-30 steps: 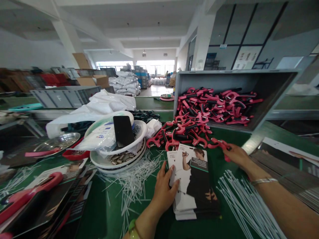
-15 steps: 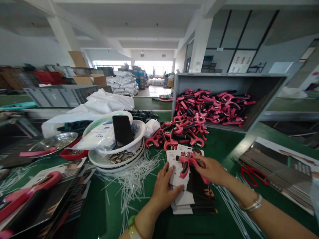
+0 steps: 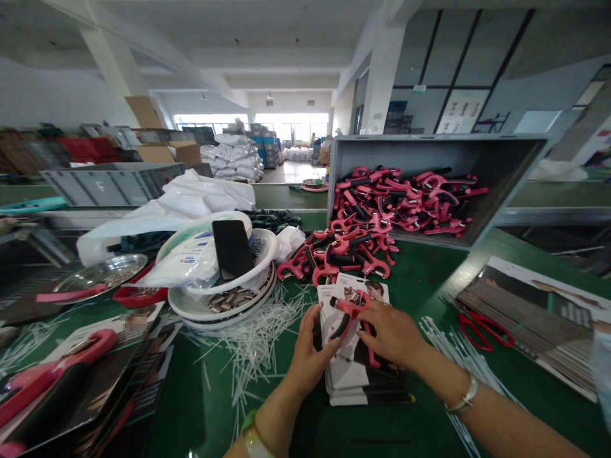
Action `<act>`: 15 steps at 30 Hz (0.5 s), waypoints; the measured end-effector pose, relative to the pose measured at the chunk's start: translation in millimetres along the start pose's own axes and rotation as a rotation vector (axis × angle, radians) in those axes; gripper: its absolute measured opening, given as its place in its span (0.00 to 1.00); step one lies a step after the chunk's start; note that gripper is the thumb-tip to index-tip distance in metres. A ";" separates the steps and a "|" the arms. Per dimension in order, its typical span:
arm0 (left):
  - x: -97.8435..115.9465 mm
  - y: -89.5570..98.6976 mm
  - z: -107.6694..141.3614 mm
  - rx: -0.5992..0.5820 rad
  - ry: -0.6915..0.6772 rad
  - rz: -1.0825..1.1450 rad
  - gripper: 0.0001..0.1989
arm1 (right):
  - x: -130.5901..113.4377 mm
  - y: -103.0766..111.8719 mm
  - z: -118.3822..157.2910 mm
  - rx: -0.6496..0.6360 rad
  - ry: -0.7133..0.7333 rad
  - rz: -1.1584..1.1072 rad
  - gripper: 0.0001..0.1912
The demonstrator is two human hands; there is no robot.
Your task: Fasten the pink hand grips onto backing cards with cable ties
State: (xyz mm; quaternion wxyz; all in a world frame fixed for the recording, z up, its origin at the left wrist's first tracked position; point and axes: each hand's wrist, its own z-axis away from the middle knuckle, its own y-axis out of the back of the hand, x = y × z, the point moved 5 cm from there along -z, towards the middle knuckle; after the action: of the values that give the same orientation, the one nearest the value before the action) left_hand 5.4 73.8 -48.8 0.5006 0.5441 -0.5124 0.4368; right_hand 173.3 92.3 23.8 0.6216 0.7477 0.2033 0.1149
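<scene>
A pink and black plier-like tool lies over a stack of printed cards on the green table. My right hand has its fingers closed around the tool's right side. At the stack's left edge is my left hand, thumb and fingers apart, with the thumb near the tool's black handle. Just beyond the cards, more pink tools lie in a heap that reaches a grey crate tipped on its side.
White plastic strips are scattered to the left, beside stacked bowls with a black phone on top. Red scissors and a large card stack are at the right. More cards with a pink tool sit at the near left.
The tool and my right hand have moved slightly left and turned over the cards. My left hand has shifted a little, its thumb now higher and nearer the tool.
</scene>
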 end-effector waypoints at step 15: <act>53.1 0.8 -49.7 -0.022 -0.064 -0.327 0.27 | 19.8 -12.7 5.6 0.229 -0.275 -0.408 0.10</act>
State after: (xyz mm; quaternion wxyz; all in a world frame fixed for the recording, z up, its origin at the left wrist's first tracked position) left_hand 11.5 116.8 9.6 0.5545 0.6284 -0.4375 0.3260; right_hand 191.2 98.1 8.7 0.5652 0.7652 0.2750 -0.1391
